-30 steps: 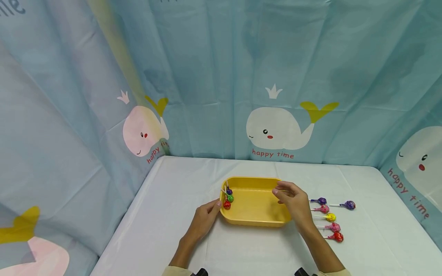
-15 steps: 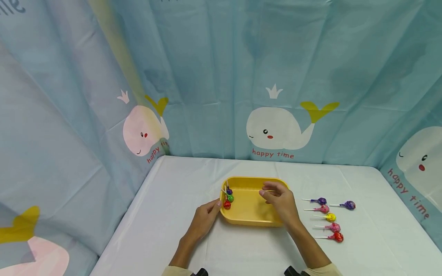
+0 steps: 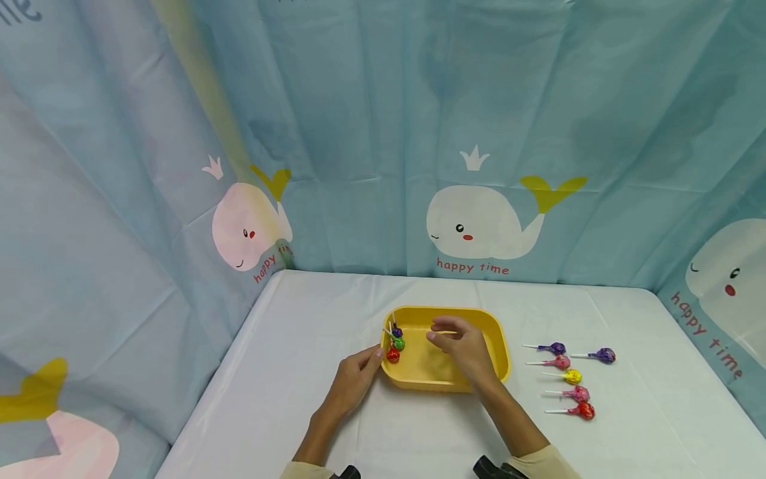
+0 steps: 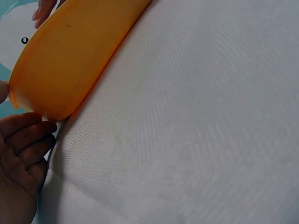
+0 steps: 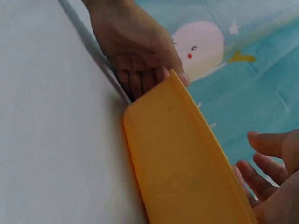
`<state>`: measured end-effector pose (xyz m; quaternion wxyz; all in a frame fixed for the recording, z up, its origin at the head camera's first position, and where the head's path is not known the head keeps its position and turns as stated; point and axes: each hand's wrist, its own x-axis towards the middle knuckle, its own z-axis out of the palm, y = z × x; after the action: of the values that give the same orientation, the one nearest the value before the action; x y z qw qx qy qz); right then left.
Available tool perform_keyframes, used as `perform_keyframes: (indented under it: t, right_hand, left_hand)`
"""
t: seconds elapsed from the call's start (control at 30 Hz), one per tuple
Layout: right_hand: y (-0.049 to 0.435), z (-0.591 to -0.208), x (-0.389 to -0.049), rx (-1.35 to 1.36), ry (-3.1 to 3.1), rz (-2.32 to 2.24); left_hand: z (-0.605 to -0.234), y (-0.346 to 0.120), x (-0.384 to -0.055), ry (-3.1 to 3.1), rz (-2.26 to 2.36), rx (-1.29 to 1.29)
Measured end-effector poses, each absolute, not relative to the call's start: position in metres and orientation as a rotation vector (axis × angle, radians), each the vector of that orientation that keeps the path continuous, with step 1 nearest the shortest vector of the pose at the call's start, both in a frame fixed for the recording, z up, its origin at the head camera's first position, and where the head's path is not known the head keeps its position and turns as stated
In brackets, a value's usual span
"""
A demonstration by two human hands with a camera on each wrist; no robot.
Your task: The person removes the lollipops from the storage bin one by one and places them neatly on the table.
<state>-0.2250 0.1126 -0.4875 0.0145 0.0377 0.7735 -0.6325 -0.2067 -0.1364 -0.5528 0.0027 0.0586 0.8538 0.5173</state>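
Tray [image 3: 419,364] smooth plastic; lollipop wrappers [image 3: 573,376] glossy; tablecloth [image 4: 187,116] matt.

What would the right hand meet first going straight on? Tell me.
Likely the lollipops at the left end of the yellow tray; how high the right hand hovers is unclear, so it might pass above.
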Motion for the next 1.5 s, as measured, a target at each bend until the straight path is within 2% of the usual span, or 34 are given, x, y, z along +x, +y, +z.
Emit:
perform_keyframes:
  t: [1.1, 1.5]
  right_hand:
    - [0.072, -0.508, -0.252, -0.063, 2.451, -1.790]
    - [0.065, -0.512, -0.259, -0.032, 2.441, -1.716]
  left_hand:
    - [-0.557, -0.138, -0.207, 2.665, 1.639, 0.207]
    - [-0.558, -0.140, -0.208, 2.674, 1.635, 0.234]
